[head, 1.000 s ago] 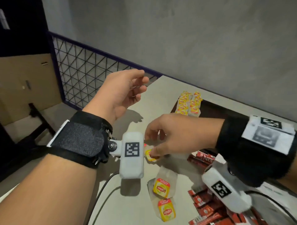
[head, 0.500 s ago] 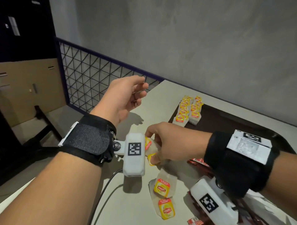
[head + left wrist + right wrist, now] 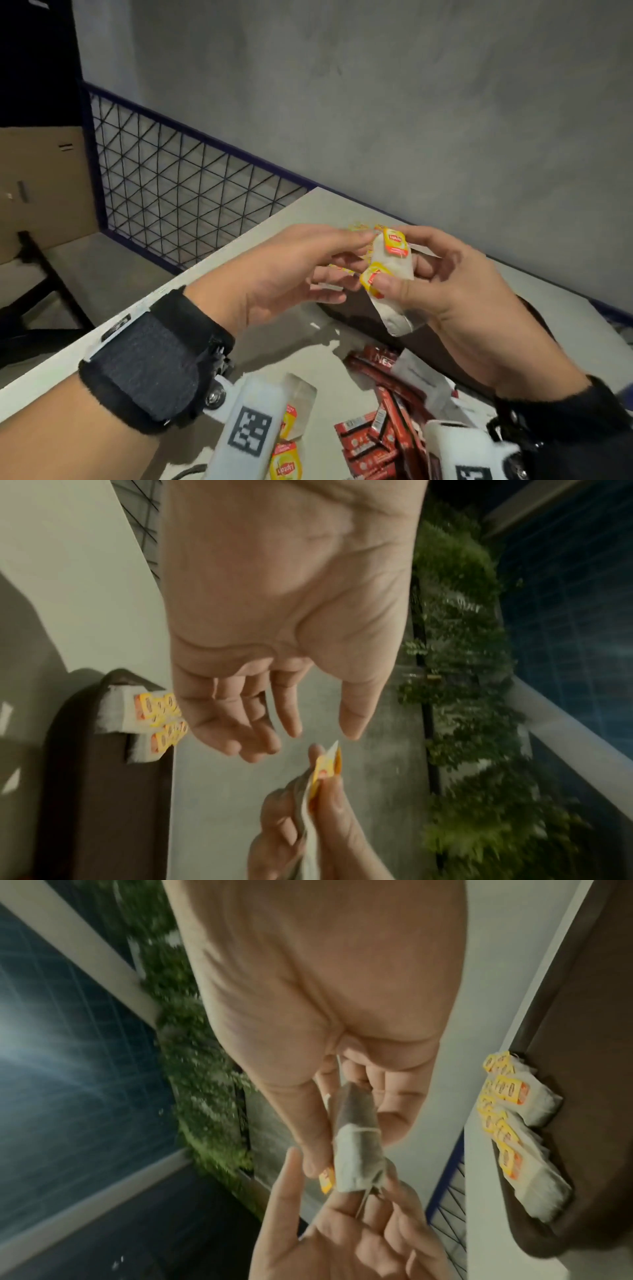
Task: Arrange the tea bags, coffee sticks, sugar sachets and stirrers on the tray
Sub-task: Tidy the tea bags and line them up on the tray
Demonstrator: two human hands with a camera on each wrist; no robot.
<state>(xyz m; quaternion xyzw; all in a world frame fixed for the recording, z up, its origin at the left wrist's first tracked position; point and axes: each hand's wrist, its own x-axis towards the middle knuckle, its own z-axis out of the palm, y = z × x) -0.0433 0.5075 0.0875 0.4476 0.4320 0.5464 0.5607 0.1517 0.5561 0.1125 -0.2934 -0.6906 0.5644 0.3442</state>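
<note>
The table (image 3: 274,346) and the dark brown tray (image 3: 103,777) on it lie as they did a second ago, with a row of tea bags (image 3: 514,1123) already lined along the tray's edge, a heap of red coffee sticks (image 3: 387,431) loose on the table nearer the person, and two more loose tea bags (image 3: 286,455) beside the left wrist camera. What has changed is up in the air: the right hand (image 3: 445,287), which a second ago was down at the table picking, has risen over the tray's near end and now pinches two tea bags (image 3: 390,270) between thumb and fingers. The left hand (image 3: 294,274) has come across to meet it, fingers loosely spread and apart; its fingertips (image 3: 387,1191) sit under the hanging bags, barely touching, with no grip of their own. This looks like squaring the pair up before they join the row, so the tea bag part of the job is nearly done, while the coffee sticks remain to be set out.
</note>
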